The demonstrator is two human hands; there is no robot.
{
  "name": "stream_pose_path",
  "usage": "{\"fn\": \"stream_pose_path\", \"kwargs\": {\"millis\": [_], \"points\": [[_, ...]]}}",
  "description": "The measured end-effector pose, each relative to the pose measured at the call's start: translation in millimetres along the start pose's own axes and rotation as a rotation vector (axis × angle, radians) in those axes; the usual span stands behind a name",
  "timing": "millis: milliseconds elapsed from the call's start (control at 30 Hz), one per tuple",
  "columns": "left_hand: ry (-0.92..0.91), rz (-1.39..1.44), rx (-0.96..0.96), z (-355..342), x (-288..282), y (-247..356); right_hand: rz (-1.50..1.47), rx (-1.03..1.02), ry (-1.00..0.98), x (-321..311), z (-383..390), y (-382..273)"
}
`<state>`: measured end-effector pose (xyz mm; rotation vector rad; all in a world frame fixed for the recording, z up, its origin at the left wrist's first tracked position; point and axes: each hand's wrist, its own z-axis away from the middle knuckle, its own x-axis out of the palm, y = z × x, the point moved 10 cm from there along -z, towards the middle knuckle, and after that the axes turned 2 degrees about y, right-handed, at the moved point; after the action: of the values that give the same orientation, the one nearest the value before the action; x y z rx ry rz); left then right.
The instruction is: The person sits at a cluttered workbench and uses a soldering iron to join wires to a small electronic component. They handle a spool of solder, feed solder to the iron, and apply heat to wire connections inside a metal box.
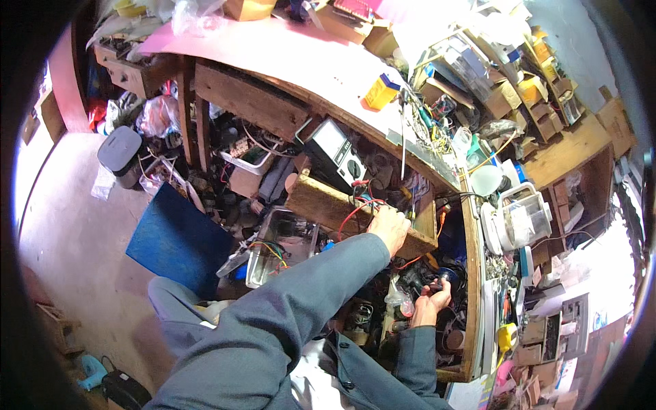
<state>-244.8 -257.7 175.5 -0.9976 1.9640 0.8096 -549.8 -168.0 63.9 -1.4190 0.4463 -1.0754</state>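
An open wooden drawer (pixel 321 201) juts out from under the workbench. My left hand (pixel 389 230) is closed over its front board, fingertips on the inner side. Red and black test leads (pixel 350 219) run beside that hand. They lead toward a white and black analog multimeter (pixel 329 143), which leans tilted at the drawer's left end. Lower and to the right, my right hand (pixel 432 303) is among dark clutter below the drawer. Its fingers are curled on a dark object with a blue, rounded part (pixel 448 275); its kind is not clear.
A clear plastic tray (pixel 263 263) and a blue panel (pixel 181 236) are left of the drawer. On the pink-topped bench (pixel 328 61) stands a yellow and blue box (pixel 380 92). Wires and tools crowd its right end, near a clear container (pixel 523 215). A dark bin (pixel 121 150) is on the floor.
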Motion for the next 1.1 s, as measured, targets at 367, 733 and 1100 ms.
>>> {"fn": "stream_pose_path", "kwargs": {"millis": [367,733,1100], "points": [[-0.012,0.565,0.266,206,-140,24,0.127,-0.163,-0.714,101,176,-21],[0.116,0.972,-1.05,446,-132,-130,0.067,0.14,-1.092,203,239,-9],[0.253,1.787,-0.818,326,-126,-118,0.201,0.583,-1.485,191,396,55]]}}
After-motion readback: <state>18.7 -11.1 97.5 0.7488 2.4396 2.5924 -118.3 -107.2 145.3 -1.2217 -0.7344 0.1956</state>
